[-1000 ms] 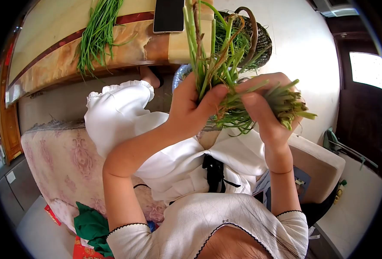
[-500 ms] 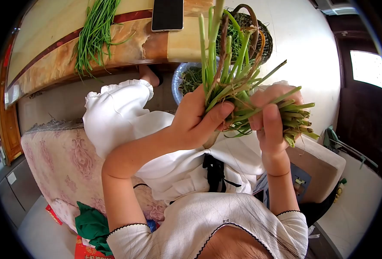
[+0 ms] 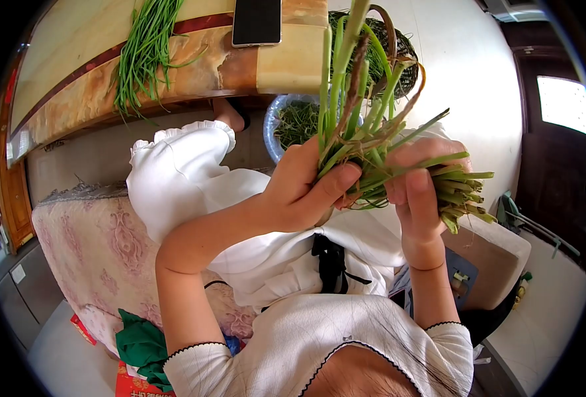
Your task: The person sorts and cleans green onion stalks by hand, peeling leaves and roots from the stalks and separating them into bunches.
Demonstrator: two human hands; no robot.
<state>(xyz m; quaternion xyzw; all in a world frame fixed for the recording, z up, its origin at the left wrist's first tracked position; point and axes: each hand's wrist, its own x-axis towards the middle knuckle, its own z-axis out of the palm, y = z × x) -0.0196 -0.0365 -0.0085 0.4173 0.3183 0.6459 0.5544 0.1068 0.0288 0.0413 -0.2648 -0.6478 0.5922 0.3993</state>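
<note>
Raised above my lap is a bunch of green stalks [image 3: 372, 149], some with brown, withered leaves. My left hand [image 3: 313, 185] is wrapped round its left part, thumb on top, and stalks stick up past the fingers. My right hand [image 3: 422, 188] grips the right part, where cut ends [image 3: 465, 192] fan out to the right. Thumb and fingers of that hand are pressed together on the stalks. Beyond the hands, a blue-rimmed basin [image 3: 271, 135] on the floor holds loose greens [image 3: 297, 124].
A table [image 3: 286, 63] at the top carries a phone [image 3: 257, 22] and long green stems [image 3: 146, 56]. Behind the bunch stands a dark wicker basket [image 3: 409, 69] with greens. The patterned sofa [image 3: 101, 251] is at left, a green cloth [image 3: 139, 344] lower left, a door [image 3: 557, 159] at right.
Both hands have moved a little right and down with the bunch. My left hand has shifted away from the basin, which shows more now. The upright stalks have swung to the right.
</note>
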